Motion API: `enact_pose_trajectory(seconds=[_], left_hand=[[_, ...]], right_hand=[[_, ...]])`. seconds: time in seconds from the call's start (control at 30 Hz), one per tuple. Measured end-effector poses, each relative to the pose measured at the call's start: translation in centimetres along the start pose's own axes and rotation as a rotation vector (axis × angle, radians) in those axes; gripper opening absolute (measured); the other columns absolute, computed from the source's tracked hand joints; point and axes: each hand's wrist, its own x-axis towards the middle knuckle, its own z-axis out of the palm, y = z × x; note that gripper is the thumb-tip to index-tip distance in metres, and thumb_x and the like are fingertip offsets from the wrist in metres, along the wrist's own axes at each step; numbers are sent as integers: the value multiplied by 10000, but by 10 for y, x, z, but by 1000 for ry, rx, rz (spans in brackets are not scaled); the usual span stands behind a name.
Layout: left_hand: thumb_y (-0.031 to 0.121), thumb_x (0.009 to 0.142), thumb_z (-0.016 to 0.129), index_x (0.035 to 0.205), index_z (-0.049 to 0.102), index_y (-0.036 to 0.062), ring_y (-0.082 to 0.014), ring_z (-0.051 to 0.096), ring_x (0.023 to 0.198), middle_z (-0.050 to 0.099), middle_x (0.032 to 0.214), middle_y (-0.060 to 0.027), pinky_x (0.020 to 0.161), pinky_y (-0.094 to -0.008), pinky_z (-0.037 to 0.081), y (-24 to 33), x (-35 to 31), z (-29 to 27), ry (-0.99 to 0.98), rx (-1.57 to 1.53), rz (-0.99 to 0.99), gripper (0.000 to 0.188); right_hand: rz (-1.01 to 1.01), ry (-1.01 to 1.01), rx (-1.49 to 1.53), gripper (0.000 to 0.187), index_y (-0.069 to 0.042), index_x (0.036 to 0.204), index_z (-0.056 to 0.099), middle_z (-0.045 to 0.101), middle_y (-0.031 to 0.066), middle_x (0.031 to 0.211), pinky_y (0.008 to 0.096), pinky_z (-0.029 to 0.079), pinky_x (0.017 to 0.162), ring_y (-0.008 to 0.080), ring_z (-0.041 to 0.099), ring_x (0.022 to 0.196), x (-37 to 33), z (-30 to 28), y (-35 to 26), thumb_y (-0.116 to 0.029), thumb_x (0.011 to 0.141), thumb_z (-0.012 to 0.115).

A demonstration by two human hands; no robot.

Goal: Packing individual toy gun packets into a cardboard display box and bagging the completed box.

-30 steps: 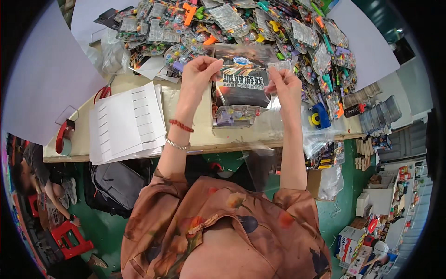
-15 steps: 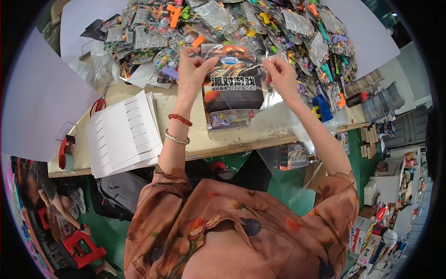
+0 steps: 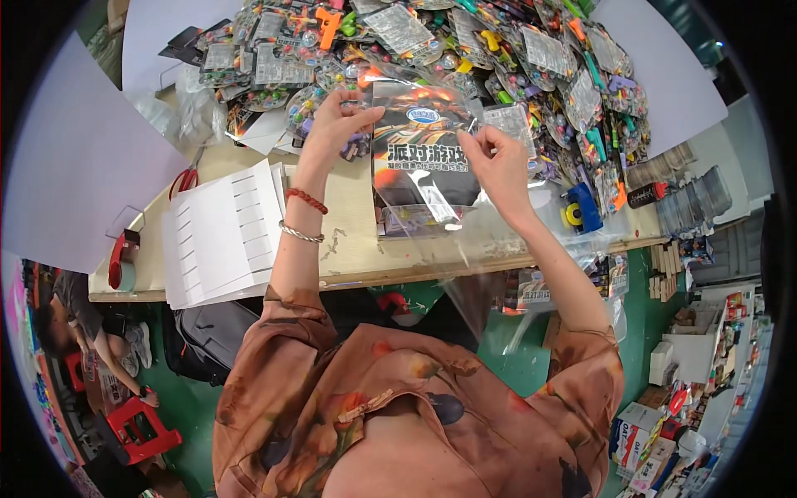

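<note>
Head view showed the left hand [image 3: 334, 126] at the far-left edge of a black cardboard box printed with orange streaks [image 3: 423, 184], its thumb and fingers apart and the thumb tip pointing rightward at that edge. The box sat on the pale wooden desk [image 3: 353, 249], its long axis running away from the person, between the two hands. Loose, clear plastic film [image 3: 508, 226] lay in shiny folds over the box and spread to its right. At the box's right edge, overlapping it and so the nearer, was the right hand [image 3: 498, 162], thumb and forefinger close together with film about their tips; whether they were clamped on it, I could not tell.

Around the box, well to its left were a red tape dispenser [image 3: 124, 253], red-handled scissors [image 3: 183, 181] and stacked white paper sheets marked with short dark lines [image 3: 224, 236]. Beyond it, a heap of clear blister packs with many-coloured toys [image 3: 398, 31] crowded its far end and hemmed in both hands. To its right, past the right hand, was a blue plastic holder with a yellow round centre [image 3: 590, 207].
</note>
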Motion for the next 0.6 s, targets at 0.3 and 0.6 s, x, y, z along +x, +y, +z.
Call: enact_pose_trajectory(seconds=[0.3, 0.6], left_hand=[[208, 664, 789, 1133, 406, -12, -102, 513, 623, 519, 676, -12, 562, -246, 434, -28, 22, 18, 183, 268, 104, 644], [317, 666, 802, 1219, 359, -67, -104, 507, 636, 518, 702, -7, 624, -247, 453, -37, 26, 25, 264, 240, 72, 807]], right_hand=[[99, 81, 23, 348, 1, 604, 483, 428, -4, 521, 270, 307, 479, 77, 357, 513, 13, 19, 50, -217, 783, 687], [195, 179, 104, 346, -15, 936, 419, 466, 43, 686, 298, 410, 554, 144, 456, 578, 13, 32, 50, -165, 777, 687]])
